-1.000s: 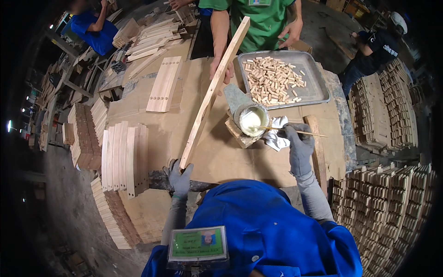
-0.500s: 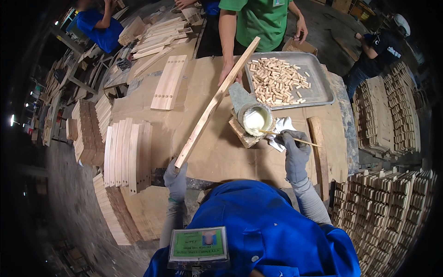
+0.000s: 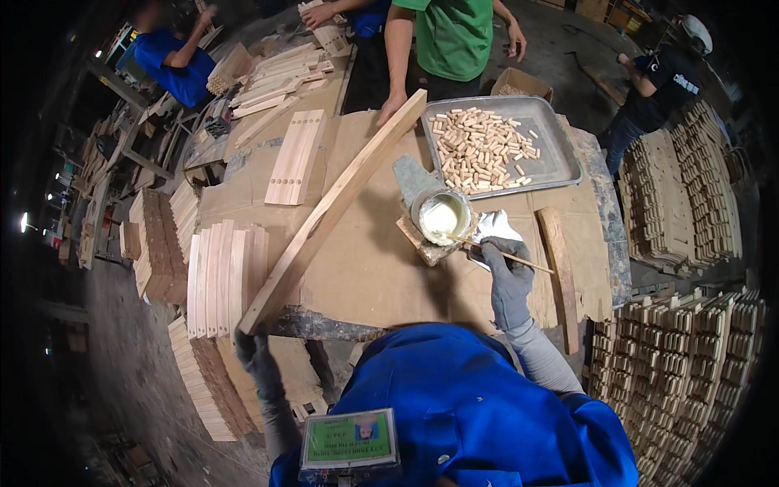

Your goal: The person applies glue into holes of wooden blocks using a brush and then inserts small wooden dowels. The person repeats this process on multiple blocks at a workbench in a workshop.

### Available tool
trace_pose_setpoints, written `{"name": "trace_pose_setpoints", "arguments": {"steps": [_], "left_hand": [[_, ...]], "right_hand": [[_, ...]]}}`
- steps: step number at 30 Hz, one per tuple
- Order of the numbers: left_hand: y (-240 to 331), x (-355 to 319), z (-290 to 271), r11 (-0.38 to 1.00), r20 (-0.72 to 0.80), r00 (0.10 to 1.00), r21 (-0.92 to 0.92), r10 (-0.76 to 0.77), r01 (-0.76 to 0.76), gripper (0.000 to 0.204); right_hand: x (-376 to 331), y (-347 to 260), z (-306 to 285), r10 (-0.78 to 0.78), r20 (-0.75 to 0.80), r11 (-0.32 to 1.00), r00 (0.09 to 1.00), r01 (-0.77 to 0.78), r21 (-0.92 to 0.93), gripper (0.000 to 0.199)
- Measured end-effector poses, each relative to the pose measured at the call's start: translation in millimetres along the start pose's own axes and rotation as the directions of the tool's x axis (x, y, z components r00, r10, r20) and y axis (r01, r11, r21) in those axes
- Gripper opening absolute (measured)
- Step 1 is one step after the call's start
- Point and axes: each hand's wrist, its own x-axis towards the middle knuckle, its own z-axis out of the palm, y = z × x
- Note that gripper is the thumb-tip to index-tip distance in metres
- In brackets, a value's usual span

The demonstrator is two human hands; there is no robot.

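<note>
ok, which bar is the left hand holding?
The long slanting bar, near end in the left hand; the shorter bar lies right of the right hand, unheld.

Gloved hands (image 3: 510, 284) — well apart

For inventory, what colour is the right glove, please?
The right glove is grey in the head view.

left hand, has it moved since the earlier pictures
Yes: leftward. The left hand was right of the stack of pale boards; now it is by that stack's near end.
</note>
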Motion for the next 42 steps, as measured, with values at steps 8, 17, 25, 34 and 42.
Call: {"name": "trace_pose_setpoints", "arguments": {"steps": [8, 17, 25, 34, 42], "left_hand": [[42.3, -6.9, -107.8, 0.998, 0.096, 0.993, 0.024, 0.062, -0.065, 0.033], [80.5, -11.1, -111.5, 0.973, 0.027, 0.994, 0.205, 0.105, -0.109, 0.035], [110.2, -19.3, -134.4, 0.959, -0.044, 0.998, 0.282, 0.034, -0.020, 0.033], [149.8, -15.5, -184.8, 0.947, 0.016, 0.996, 0.308, 0.087, -0.087, 0.042], [141.2, 12.3, -191.1, 0.940, -0.072, 0.997, 0.342, 0.011, 0.014, 0.037]], "right_hand": [[3.3, -8.8, -2.3, 0.056, -0.044, 0.998, 0.997, -0.054, 0.035, 0.013], [3.1, 7.3, -2.6, -0.045, -0.011, 0.999, 0.999, 0.045, 0.010, 0.013], [-0.2, 10.8, 4.4, -0.054, 0.011, 0.993, 0.998, 0.055, -0.100, 0.011], [-23.4, -9.9, 13.4, -0.039, -0.066, 0.998, 0.997, 0.036, -0.048, 0.013], [-2.8, -16.8, 42.6, 0.140, 0.050, 0.950, 0.989, -0.148, 0.274, 0.016]]}}
